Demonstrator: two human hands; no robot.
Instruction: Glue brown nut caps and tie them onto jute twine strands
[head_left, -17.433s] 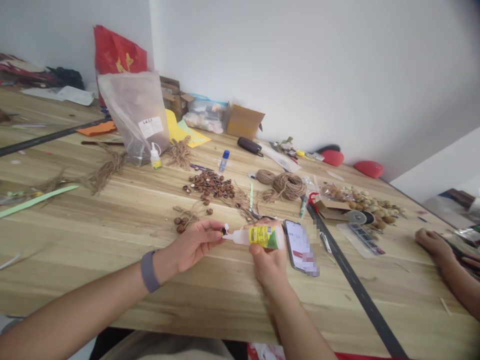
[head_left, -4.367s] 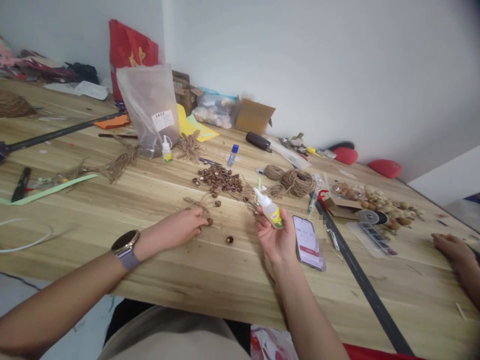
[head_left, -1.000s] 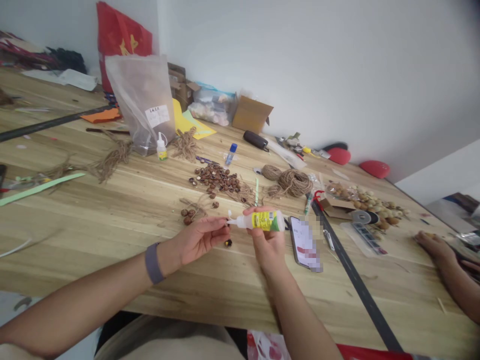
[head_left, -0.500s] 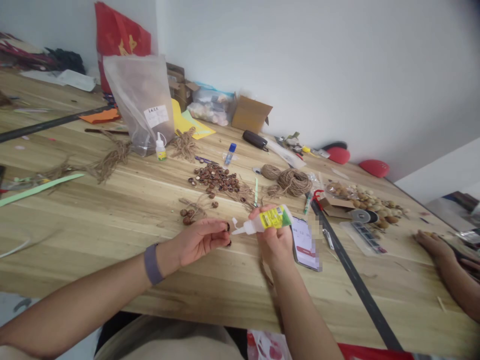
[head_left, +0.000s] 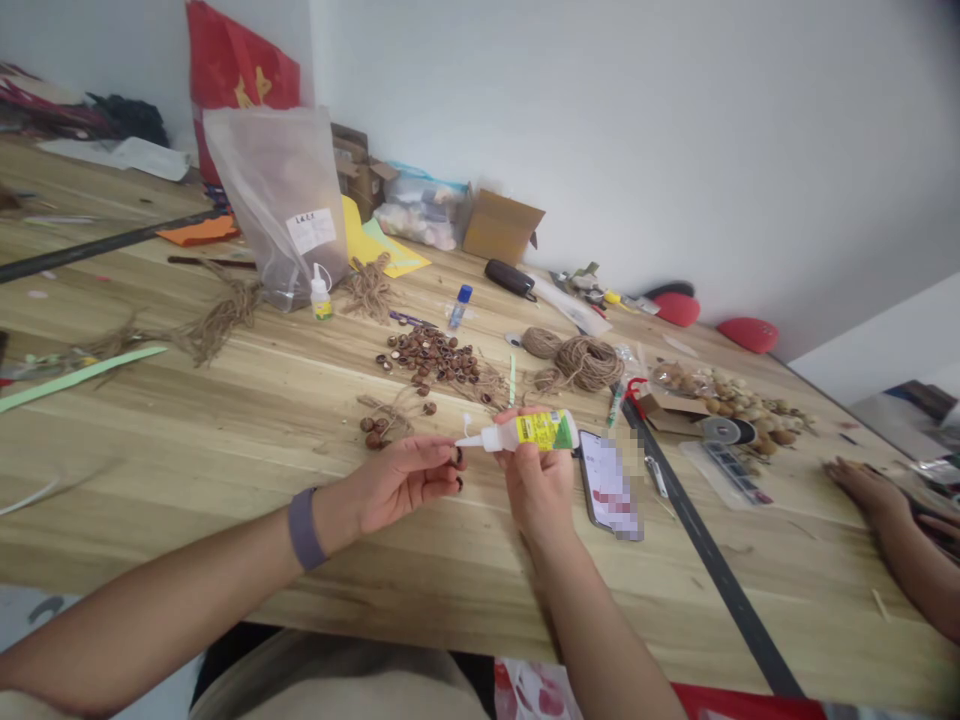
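Observation:
My left hand (head_left: pixel 405 480), with a grey band on its wrist, is closed on a small brown nutshell (head_left: pixel 457 457) at the thumb and fingertips. A second dark bit shows at a lower fingertip; it may be another shell. In my right hand (head_left: pixel 536 480) a white glue bottle (head_left: pixel 546 431) with a yellow and green label lies nearly level. Its narrow nozzle points left, and the tip is at the nutshell; whether they touch I cannot tell. The bottle's small cap hangs open above the nozzle. Beyond my hands lie a pile of nutshells (head_left: pixel 435 355) and several nuts on twine (head_left: pixel 375 430).
A phone (head_left: pixel 604 480) lies right of my right hand. Behind are twine coils (head_left: pixel 589 362), a glue stick (head_left: pixel 460 307), a second glue bottle (head_left: pixel 321 295) and a clear plastic bag (head_left: pixel 277 200). Another person's hand (head_left: pixel 862 490) rests at the far right.
The glue bottle has tipped more level and moved slightly left, bringing its nozzle up to the shell. My left hand has stayed in nearly the same place.

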